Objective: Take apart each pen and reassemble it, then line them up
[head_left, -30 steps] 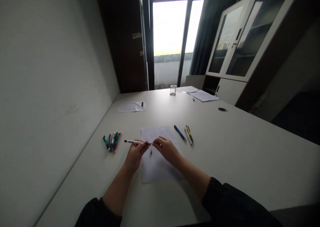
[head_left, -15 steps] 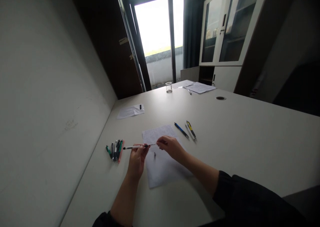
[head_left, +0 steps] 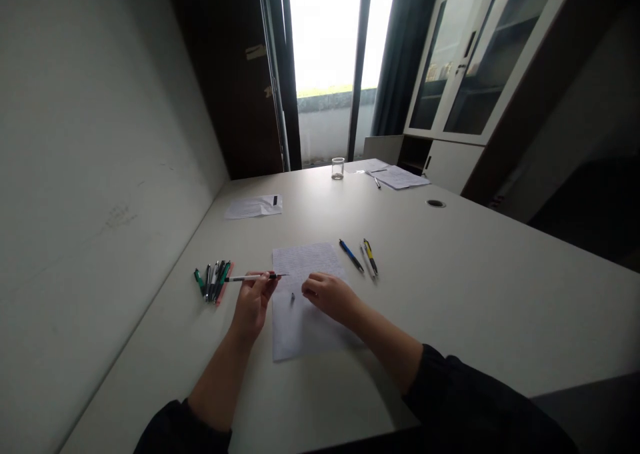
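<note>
Through my feed I see the left hand (head_left: 251,301) gripping a slim white-and-black plastic pen (head_left: 243,279), its thin tip (head_left: 283,275) facing the curled right hand (head_left: 329,294), whose hold I cannot tell; a careless sweep could scatter the small grey piece (head_left: 293,297) between both hands.
</note>
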The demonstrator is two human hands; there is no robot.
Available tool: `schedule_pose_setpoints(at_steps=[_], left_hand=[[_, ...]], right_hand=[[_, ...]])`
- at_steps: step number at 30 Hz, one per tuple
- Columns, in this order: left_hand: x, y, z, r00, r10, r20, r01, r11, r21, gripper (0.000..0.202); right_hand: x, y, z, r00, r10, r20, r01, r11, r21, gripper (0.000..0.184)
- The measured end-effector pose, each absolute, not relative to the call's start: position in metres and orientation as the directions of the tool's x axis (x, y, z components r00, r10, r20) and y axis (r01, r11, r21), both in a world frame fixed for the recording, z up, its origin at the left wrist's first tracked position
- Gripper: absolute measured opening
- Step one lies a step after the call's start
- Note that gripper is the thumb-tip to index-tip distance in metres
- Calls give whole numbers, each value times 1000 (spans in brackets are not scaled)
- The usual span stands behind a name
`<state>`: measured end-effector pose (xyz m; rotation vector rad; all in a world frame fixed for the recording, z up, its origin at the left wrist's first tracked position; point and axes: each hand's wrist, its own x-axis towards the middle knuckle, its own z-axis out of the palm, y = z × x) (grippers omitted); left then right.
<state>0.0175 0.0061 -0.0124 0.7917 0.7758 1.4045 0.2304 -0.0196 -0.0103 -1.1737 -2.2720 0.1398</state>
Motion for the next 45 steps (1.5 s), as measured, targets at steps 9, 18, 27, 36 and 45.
schedule_pose_setpoints(at_steps=[9,18,27,36,45], left_hand=[[21,4,-12,50,999,-15,-566,41,823,22],[19,-1,-10,177,984,18,-571,88,816,19],[23,-7,-4,263,965,19,-519,125,846,17],[16,-3,3,192,981,-19,-585,130,800,17],[17,-1,3,152,987,-53,-599,134,790,24]], right_hand=[[227,-18,-12,-555,737,386,694,666,-273,5],[227,-22,0,-255,860,442,621,496,-607,23],[219,-23,0,-314,834,454,636,540,-551,17],[237,-25,5,-254,857,449,577,507,-641,18],[266,-39,11,-166,866,472,638,460,-618,24]])
